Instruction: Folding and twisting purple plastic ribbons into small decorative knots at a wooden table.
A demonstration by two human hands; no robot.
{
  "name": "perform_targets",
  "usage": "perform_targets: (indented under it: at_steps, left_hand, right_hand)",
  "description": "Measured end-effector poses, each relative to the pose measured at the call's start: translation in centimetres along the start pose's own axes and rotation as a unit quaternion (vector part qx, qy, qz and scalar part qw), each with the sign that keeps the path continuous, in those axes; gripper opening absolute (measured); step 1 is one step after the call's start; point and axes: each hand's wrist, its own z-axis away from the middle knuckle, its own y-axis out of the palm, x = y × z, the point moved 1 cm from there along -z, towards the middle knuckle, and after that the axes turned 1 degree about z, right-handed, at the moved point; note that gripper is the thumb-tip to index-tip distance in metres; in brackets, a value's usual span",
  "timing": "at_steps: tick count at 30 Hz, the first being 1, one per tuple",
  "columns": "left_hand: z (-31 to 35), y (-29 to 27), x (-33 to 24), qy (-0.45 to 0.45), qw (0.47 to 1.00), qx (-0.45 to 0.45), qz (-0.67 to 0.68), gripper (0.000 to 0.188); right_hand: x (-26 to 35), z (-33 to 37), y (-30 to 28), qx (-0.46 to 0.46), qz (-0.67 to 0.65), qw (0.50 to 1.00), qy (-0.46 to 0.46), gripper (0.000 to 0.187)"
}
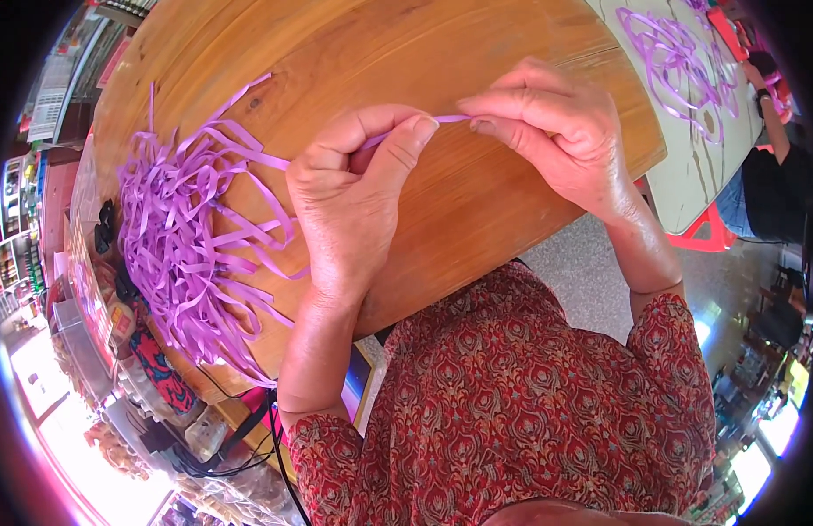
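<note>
A narrow purple ribbon (450,118) stretches between my two hands above the wooden table. My left hand (358,184) pinches it between thumb and forefinger, and part of the strip passes behind those fingers. The other end sits in the thumb and finger pinch of my right hand (555,131). To the left of my left hand lies a large tangled heap of purple ribbons (183,237), with several loose strands reaching toward my wrist.
The wooden table (354,61) has a curved edge. Bags and cables (174,438) crowd its left side. At the right, a pale table (695,167) holds more purple ribbon (678,61), with another person (770,188) beside it. A red stool (709,230) stands under that table.
</note>
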Motion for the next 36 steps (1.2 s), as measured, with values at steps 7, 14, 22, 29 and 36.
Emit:
perform_targets:
  at_steps: [7, 14, 22, 29, 36]
  left_hand:
    - [-0.6, -0.5, 0.6, 0.085, 0.987, 0.036, -0.128, 0.01]
    - [-0.2, 0.7, 1.4, -0.082, 0.974, 0.037, 0.208, 0.011]
    - [0.2, 0.9, 2.4, 0.061, 0.99, 0.025, 0.125, 0.012]
    - [0.7, 1.5, 1.9, -0.019, 0.982, 0.012, 0.188, 0.012]
    - [0.7, 1.2, 1.8, 0.02, 0.993, -0.008, 0.114, 0.011]
  right_hand:
    - [0.2, -0.4, -0.5, 0.118, -0.12, 0.985, 0.044, 0.015]
    - [0.4, 0.1, 1.6, 0.051, -0.481, 0.848, 0.215, 0.015]
    - [0.4, -0.4, 2.4, -0.03, -0.229, 0.97, 0.076, 0.023]
    - [0.6, -0.4, 2.6, -0.057, -0.036, 0.998, -0.012, 0.026]
    - [0.7, -0.2, 2.9, -0.055, -0.153, 0.984, 0.078, 0.027]
